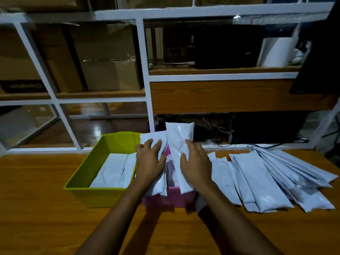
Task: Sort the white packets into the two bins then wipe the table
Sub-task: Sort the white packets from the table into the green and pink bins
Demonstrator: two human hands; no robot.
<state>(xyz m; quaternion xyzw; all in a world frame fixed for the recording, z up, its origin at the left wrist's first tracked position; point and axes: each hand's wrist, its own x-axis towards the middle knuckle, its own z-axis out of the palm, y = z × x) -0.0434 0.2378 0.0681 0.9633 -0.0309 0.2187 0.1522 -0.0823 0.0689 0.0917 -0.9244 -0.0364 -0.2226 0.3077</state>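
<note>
A lime-green bin (83, 178) stands at the table's left of centre with two white packets (112, 170) lying flat inside. Right beside it is a pink bin (172, 198), mostly covered by packets and my hands. My left hand (150, 161) grips a long white packet (156, 186) that lies over the pink bin's left side. My right hand (196, 162) holds another white packet (179, 137) tilted up over the same bin, its far end raised. A fanned pile of several white packets (272, 177) lies on the table to the right.
The wooden table (36, 218) runs to a white metal frame (145, 76) with shelves behind it, holding cardboard boxes (108, 70) and a dark box. Cables (219, 133) lie beyond the table's back edge, close to the packets.
</note>
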